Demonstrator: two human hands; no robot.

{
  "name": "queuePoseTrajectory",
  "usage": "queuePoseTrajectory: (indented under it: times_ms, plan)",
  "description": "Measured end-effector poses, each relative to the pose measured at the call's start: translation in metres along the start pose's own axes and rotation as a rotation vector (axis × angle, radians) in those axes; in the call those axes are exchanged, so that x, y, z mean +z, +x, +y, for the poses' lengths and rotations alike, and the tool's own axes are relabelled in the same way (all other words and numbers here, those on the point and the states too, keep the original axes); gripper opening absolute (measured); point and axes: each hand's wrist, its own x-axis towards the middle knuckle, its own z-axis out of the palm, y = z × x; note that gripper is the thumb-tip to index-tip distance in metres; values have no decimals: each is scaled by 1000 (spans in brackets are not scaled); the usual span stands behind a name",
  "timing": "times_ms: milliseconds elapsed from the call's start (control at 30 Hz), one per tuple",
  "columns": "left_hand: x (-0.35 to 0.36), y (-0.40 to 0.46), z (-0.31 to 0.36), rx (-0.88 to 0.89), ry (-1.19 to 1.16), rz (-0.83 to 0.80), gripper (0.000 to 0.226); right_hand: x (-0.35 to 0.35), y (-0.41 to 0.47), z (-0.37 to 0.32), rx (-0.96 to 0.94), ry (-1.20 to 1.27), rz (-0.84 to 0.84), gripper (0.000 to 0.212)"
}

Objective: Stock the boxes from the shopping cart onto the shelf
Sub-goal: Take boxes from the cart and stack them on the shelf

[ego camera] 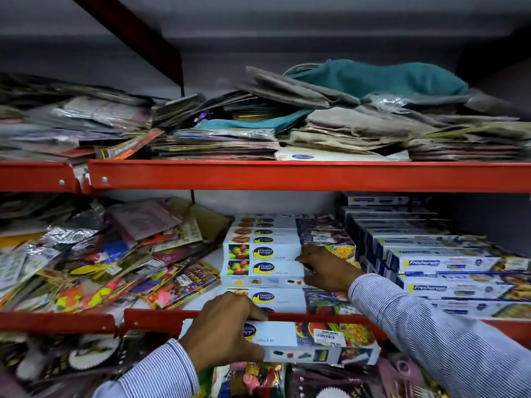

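The left hand (222, 328) grips a cling film box (313, 344) below the shelf edge (287, 315); the right hand (324, 268) rests on the stacked boxes (264, 254), its fingers seemingly curled around one.

Red-orange shelf rails (287, 175) span the frame; white boxes (267, 254) carry blue-and-yellow logos at centre; blue-white striped sleeves (431, 326) fill the lower corners; a teal cloth (373, 77) lies upper right.

Left hand (222, 326) grips cling-film box (321, 344); right hand (327, 268) on stacked boxes (267, 254).
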Motion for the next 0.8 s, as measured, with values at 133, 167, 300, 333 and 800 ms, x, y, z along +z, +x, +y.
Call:
queuePoseTrajectory:
  times_ms: [133,167,300,333,800]
  plan:
    - [4,0,-1,-33,12,-8,65,3,-5,-3,56,-33,100,23]
    - [4,1,-1,-33,19,-6,64,4,-5,-5,73,-42,124,20]
    - [3,5,0,-22,41,11,63,3,-3,-10,127,-61,156,22]
    - [2,6,0,-24,38,17,63,2,-2,-11,130,-54,160,25]
    - [1,55,-1,-45,30,148,64,-24,-6,-5,50,109,-52,29]
